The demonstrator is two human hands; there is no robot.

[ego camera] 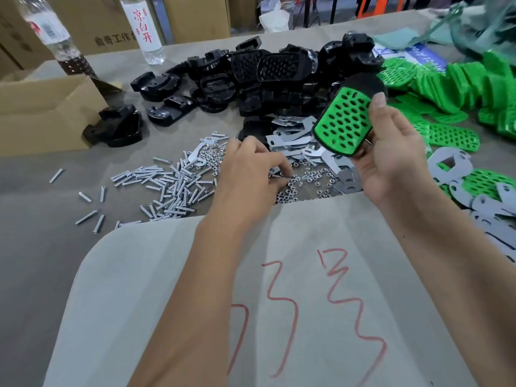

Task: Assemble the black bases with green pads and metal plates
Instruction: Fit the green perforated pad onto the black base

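My right hand [391,152] holds up a black base with a perforated green pad [344,118] fitted on its face, thumb on the pad's right edge. My left hand [251,169] rests palm down on the table, fingertips pinched among small hex nuts [310,180]; whether a nut is held I cannot tell. A heap of black bases [251,76] lies at the back. Loose green pads [452,88] pile up at the right. Grey metal plates [296,138] lie between the heaps and also at the right edge [446,163].
Silver bolts [167,188] are scattered left of my left hand. An open cardboard box [42,113] stands at the left, two water bottles [145,26] behind it. A white sheet with red marks [279,289] covers the near table.
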